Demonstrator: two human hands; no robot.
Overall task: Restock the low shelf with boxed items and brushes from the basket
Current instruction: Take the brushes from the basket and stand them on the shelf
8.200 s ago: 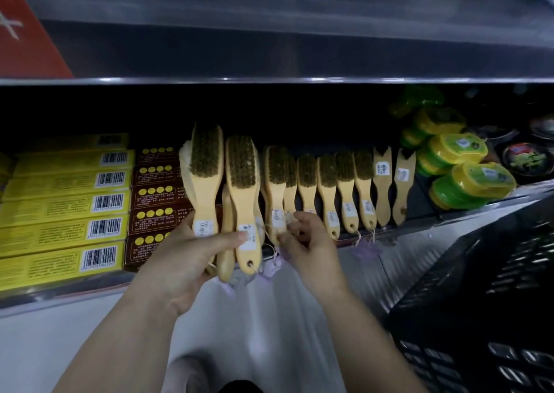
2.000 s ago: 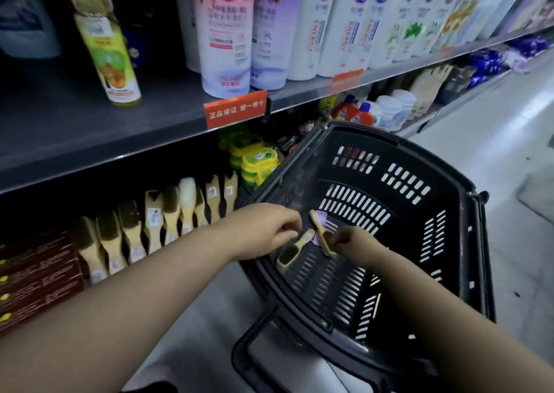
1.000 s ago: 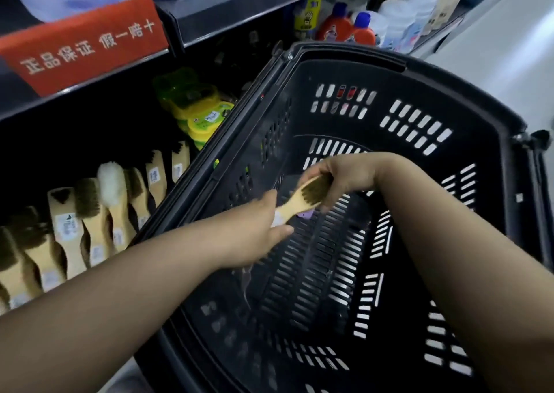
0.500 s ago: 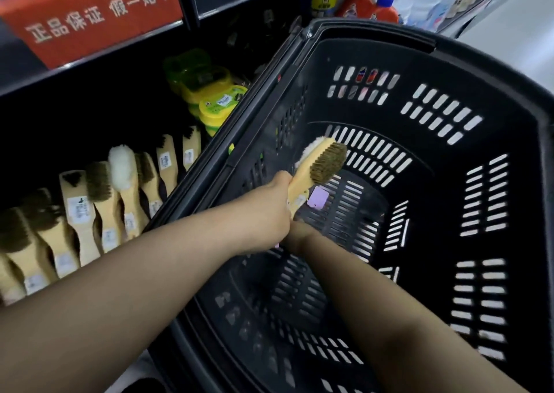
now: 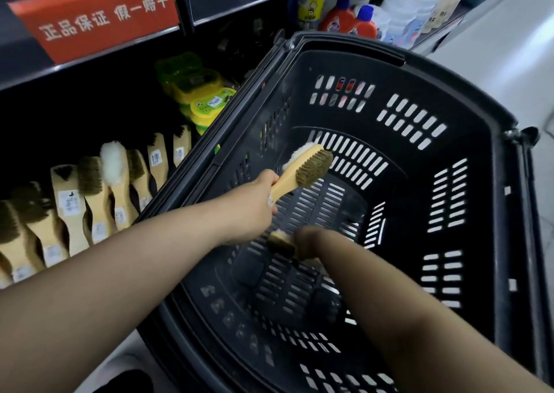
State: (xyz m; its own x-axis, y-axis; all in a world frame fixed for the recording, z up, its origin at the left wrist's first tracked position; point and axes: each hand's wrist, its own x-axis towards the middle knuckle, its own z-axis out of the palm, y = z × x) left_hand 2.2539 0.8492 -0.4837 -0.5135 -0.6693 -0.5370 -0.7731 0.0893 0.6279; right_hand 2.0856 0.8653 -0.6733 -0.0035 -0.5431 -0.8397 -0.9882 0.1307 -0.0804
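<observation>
Firmly, the left hand (image 5: 253, 209) grips the wooden handle of a brush (image 5: 308, 167), fingers wrapped round its lower end. The brush head runs away from the fist toward 2 o'clock, brown bristles facing down and right, with a tuft of white fleece showing on its far side. It is held in the air, above the slotted floor of the basket (image 5: 479, 182).

Just at 5 o'clock of that fist, nearly touching it, the right hand (image 5: 308, 239) is blurred by motion and balled round a second brush (image 5: 280, 244), whose dark bristles stick out at the hand's 9 o'clock. This one sits lower, close to the basket floor.

Both forearms reach in over the near rim of the black plastic basket, which is tilted with its mouth toward the camera.

At 9 o'clock of the basket lies the low shelf (image 5: 60, 122), dark inside, with a row of shelf brushes (image 5: 72, 206) standing handle-down, among them one with a white fleece head (image 5: 113, 158). At 11 o'clock are green and yellow tubs (image 5: 207, 104). Above them hangs a red sign (image 5: 102, 17) on the upper shelf edge. At 12 o'clock stand orange bottles (image 5: 359, 25) with blue caps, and a pale floor (image 5: 494, 53) shows at 1 o'clock.
</observation>
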